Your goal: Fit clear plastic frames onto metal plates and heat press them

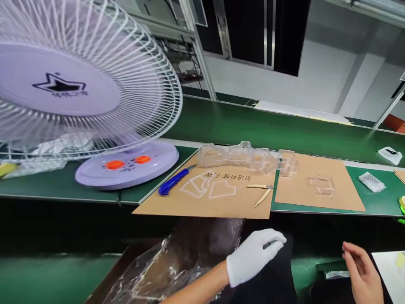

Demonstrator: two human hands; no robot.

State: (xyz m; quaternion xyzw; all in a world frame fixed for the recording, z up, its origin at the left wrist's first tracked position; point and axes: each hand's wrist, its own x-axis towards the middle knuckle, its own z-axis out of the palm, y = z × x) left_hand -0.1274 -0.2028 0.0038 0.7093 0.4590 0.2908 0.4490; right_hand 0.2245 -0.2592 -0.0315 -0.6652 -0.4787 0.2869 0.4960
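Observation:
My left hand [257, 256], in a white glove, hovers below the table's front edge, above dark clothing. Its fingers are loosely bent, with a gap beside the thumb; nothing shows in them. To its right my bare right hand [363, 272] is half curled, thumb apart from the palm, holding nothing visible. Nearest on the table are cream-handled nippers [265, 192], handles spread, on a brown cardboard sheet [249, 207]. Beyond them a row of clear plastic shells [240, 156] lies along the back. A clear plastic piece [322, 185] rests on a second cardboard sheet [344, 198].
A blue-handled knife [174, 181] lies on the cardboard's left. A large lilac fan [95, 84] with an orange-buttoned base [158, 175] fills the left. Below, clear plastic film [152, 274] lines a box. Bubble wrap [372, 182] sits on the green table [354, 175].

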